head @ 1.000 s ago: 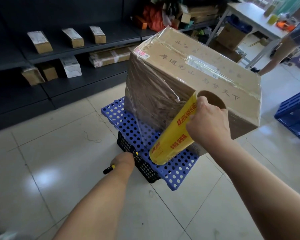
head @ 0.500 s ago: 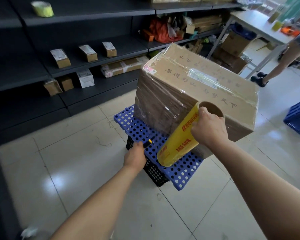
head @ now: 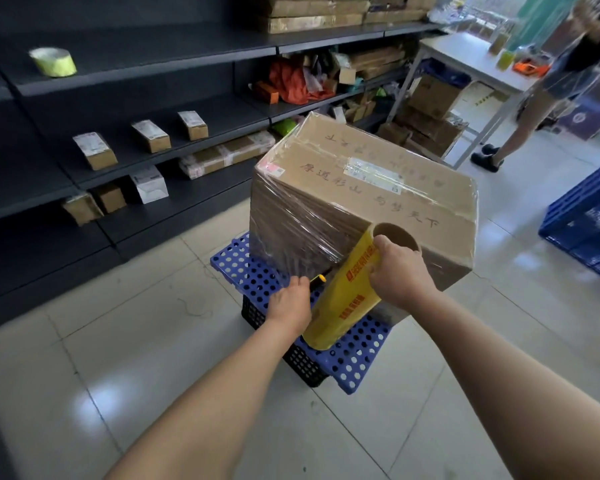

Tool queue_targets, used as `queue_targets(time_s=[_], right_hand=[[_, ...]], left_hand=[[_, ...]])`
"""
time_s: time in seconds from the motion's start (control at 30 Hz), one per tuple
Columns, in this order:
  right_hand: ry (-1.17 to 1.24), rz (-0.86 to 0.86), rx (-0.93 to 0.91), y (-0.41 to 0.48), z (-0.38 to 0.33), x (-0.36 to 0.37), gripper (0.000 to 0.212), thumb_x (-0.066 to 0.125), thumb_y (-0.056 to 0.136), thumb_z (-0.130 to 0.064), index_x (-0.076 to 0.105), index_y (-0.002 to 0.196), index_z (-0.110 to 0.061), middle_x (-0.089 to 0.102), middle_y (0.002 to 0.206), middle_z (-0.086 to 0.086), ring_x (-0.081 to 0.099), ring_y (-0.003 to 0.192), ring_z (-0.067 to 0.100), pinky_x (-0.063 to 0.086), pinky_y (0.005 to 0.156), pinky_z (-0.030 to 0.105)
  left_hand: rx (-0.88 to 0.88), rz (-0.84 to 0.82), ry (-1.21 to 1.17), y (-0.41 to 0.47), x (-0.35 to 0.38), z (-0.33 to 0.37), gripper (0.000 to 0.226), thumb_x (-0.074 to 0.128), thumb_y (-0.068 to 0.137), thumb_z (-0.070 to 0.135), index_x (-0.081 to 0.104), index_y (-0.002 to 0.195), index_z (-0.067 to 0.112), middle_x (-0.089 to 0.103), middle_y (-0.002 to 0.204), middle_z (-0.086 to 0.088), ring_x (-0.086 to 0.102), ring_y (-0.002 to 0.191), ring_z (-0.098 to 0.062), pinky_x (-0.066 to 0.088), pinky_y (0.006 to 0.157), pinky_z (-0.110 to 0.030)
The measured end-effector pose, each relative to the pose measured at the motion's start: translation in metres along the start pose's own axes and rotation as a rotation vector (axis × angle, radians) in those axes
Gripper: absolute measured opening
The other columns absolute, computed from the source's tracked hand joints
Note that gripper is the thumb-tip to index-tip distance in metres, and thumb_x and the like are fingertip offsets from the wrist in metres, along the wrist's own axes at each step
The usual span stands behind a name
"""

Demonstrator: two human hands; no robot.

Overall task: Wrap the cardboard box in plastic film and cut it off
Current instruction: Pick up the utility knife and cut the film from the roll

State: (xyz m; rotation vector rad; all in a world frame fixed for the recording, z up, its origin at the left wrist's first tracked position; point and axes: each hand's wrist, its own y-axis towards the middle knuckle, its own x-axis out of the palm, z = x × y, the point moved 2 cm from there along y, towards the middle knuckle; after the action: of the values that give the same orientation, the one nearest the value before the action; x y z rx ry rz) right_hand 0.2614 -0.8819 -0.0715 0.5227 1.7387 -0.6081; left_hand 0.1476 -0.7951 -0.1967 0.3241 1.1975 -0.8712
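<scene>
So the cardboard box [head: 361, 188] sits on a blue perforated board [head: 354, 358], back from its near edge, with a black crate [head: 302, 365] underneath. My right hand [head: 399, 271] is wrapped round the top end of the yellow film roll [head: 343, 306], which is tilted against the box's near side. My left hand [head: 290, 303] is closed round a small yellow-and-black cutter [head: 317, 279], just beside the roll where the plastic film [head: 302, 230] stretches onto the box.

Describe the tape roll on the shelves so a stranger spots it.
Find the dark shelving on the left. On an upper board, above the small cardboard boxes, sits a pale yellow-green tape roll. It alone is round; its neighbours are boxes.
</scene>
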Motion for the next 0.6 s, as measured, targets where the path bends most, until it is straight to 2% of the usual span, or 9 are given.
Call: queue_targets(time_s=[0.2,0.33,0.47,0.53,0.6], right_hand=[[0.003,0.024,0.011,-0.001,0.005,-0.001,0.009,0.043,0.091,-0.012,0.044,0.095,-0.02,0.056,0.069,-0.003,0.057,0.077,0.027,0.048,0.08,0.041],[0.0,0.031,0.031,-0.001,0.009,-0.004,0.008,0.045,0.09,-0.011,0.045,0.094,-0.018,0.056,0.068,-0.003,0.057,0.072,0.024,0.046,0.082,0.04],[0.016,0.024,0.034,-0.001,0.001,-0.002,0.009,0.045,0.088,-0.011,0.043,0.088,-0.021,0.056,0.067,-0.001,0.056,0.077,0.029,0.05,0.073,0.041],[0.011,0.016,0.025,-0.002,0.0,-0.002,0.01,0.045,0.088,-0.011,0.043,0.089,-0.021,0.055,0.066,-0.002,0.056,0.078,0.03,0.048,0.072,0.039],[0.009,0.017,0.028,-0.003,0.002,-0.003,0.01,0.045,0.089,-0.011,0.043,0.09,-0.021,0.054,0.066,-0.002,0.056,0.078,0.029,0.046,0.073,0.039]], left_hand=[[-0.112,-0.178,0.123,-0.007,0.014,-0.036,0.04,0.047,0.088,-0.003,0.044,0.126,0.006,0.05,0.124,-0.012,0.057,0.108,-0.03,0.047,0.086,-0.039],[-0.083,-0.015,-0.028,-0.019,0.0,-0.036,0.024,0.04,0.095,0.007,0.042,0.12,0.008,0.049,0.119,-0.01,0.059,0.099,-0.03,0.042,0.076,-0.037],[0.124,0.225,-0.101,-0.015,-0.032,-0.003,0.019,0.035,0.101,0.02,0.044,0.114,0.011,0.051,0.109,-0.006,0.06,0.089,-0.026,0.035,0.063,-0.031],[0.157,0.251,-0.087,-0.009,-0.04,0.01,0.016,0.036,0.1,0.018,0.045,0.112,0.011,0.051,0.108,-0.006,0.059,0.089,-0.025,0.033,0.063,-0.03],[0.127,0.166,-0.014,-0.003,-0.038,0.016,0.016,0.038,0.099,0.011,0.044,0.114,0.01,0.05,0.114,-0.008,0.059,0.095,-0.028,0.033,0.065,-0.032]])
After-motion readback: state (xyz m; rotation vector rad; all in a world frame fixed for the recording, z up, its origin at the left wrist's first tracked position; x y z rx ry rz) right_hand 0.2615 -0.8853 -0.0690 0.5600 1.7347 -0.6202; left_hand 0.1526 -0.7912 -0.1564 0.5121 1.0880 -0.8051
